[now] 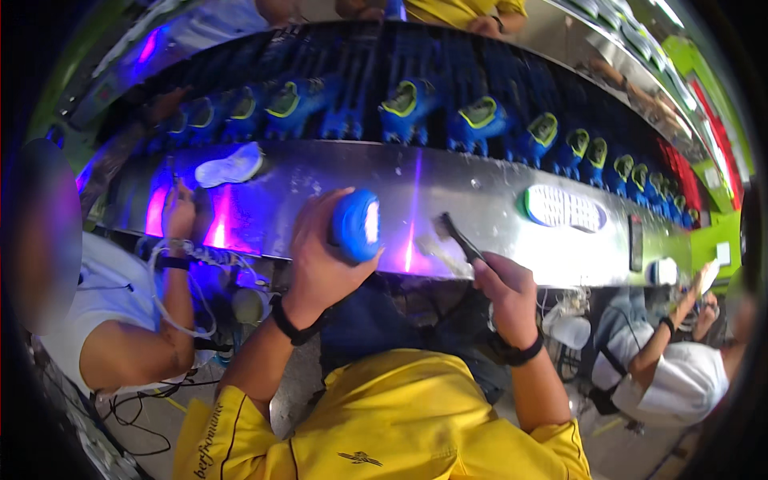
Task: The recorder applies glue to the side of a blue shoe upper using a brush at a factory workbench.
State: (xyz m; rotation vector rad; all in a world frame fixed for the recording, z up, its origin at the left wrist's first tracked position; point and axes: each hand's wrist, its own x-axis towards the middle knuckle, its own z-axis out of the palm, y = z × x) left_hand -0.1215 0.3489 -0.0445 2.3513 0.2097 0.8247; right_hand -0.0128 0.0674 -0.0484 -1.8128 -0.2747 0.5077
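My left hand is wrapped around a rounded blue shoe upper, held above the near edge of the metal bench. It is seen end-on, with a bright whitish patch on its right side; the rest of its shape is hidden. In my right hand is a brush with a dark handle, pinched between thumb and fingers. Its head points up and left over the bench, apart from the blue upper. A wet-looking smear lies on the metal below the brush.
Blue shoes with lime collars line the dark conveyor behind the bench. A white sole lies left; a white patterned sole and a dark bar lie right. Co-workers sit at both sides, one with a hand over the bench.
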